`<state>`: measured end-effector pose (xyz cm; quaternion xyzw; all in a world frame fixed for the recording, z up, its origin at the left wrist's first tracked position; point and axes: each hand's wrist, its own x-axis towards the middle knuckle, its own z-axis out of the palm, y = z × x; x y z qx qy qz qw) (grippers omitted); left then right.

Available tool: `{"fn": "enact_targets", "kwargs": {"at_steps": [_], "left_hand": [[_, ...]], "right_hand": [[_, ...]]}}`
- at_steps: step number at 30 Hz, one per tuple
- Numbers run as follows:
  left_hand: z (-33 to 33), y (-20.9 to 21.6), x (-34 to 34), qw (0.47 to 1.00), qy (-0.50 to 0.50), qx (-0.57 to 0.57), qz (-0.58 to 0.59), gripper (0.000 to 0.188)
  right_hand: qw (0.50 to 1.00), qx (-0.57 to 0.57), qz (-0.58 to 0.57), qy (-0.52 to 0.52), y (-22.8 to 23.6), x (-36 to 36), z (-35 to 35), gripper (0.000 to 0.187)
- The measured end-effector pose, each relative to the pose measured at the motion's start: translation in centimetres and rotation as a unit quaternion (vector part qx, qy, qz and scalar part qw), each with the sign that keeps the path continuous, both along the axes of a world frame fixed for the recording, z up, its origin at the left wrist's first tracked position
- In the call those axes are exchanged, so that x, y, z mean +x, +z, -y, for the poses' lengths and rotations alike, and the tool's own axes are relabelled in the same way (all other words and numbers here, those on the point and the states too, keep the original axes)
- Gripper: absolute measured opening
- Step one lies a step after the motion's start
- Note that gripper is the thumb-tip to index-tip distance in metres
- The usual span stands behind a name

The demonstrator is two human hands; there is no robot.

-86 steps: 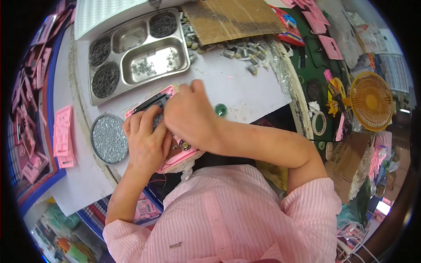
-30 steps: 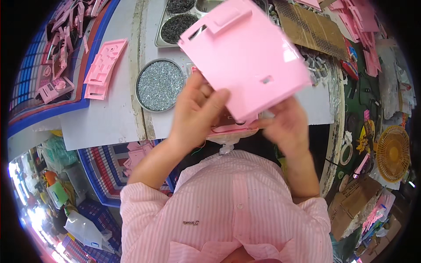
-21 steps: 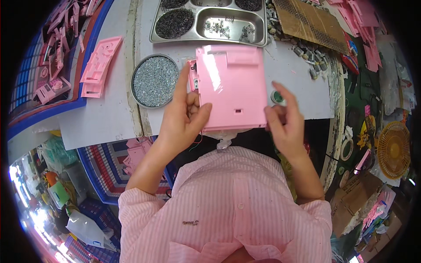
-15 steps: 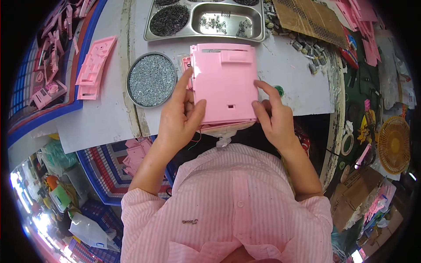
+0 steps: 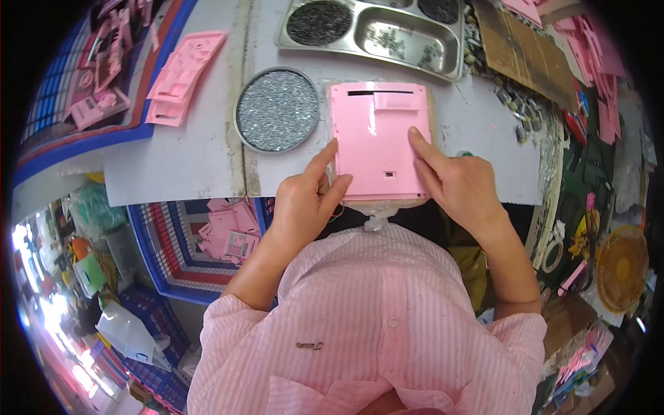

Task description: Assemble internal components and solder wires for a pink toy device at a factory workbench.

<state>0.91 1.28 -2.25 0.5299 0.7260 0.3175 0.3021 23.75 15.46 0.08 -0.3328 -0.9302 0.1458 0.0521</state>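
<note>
A pink plastic housing panel (image 5: 370,149), roughly rectangular, lies on a padded, plastic-wrapped support at the table's front edge. It has a slot along its far edge, a raised block and a small rectangular hole near the front. My left hand (image 5: 304,200) holds its left edge, index finger along the side and thumb at the near left corner. On the other side my right hand (image 5: 460,183) rests its index finger on the panel's face, its other fingers partly hidden at the right edge. What lies under the panel is mostly hidden.
A round dish of small metal pins (image 5: 277,111) stands left of the panel. Behind is a steel compartment tray (image 5: 346,52) with springs and dark small parts. Pink parts (image 5: 183,79) lie near a blue-rimmed basket (image 5: 142,135); small metal cylinders (image 5: 522,114) and cardboard (image 5: 526,55) are at right.
The panel now sits flatter on the support, and a small pink part beside its left edge no longer shows. My right index finger has moved onto its face. The whole view has shifted.
</note>
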Motion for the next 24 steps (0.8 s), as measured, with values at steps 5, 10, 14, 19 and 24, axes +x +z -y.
{"fn": "enact_targets", "kwargs": {"at_steps": [5,10,14,19,24], "left_hand": [[-3.4,-0.8,-6.7,0.983,0.061,0.106,-0.135,0.025],[-5.6,-1.3,-8.4,0.951,-0.004,0.129,-0.281,0.014],[-6.0,-1.1,-9.5,0.950,0.037,0.083,-0.298,0.019],[-5.5,0.9,-6.7,0.970,-0.061,0.190,-0.140,0.015],[-4.1,2.1,-0.6,0.958,-0.104,0.251,-0.087,0.015]], "right_hand": [[0.945,-0.132,-0.276,-0.111,1.5,0.8,-8.0,0.040],[0.848,0.107,-0.518,-0.018,5.0,-2.5,-21.7,0.035],[0.848,-0.039,-0.529,0.005,9.6,-8.9,-18.2,0.044],[0.743,-0.432,-0.508,0.055,10.0,-6.8,-13.0,0.053],[0.700,-0.446,-0.552,0.075,7.3,-6.5,-2.5,0.035]]}}
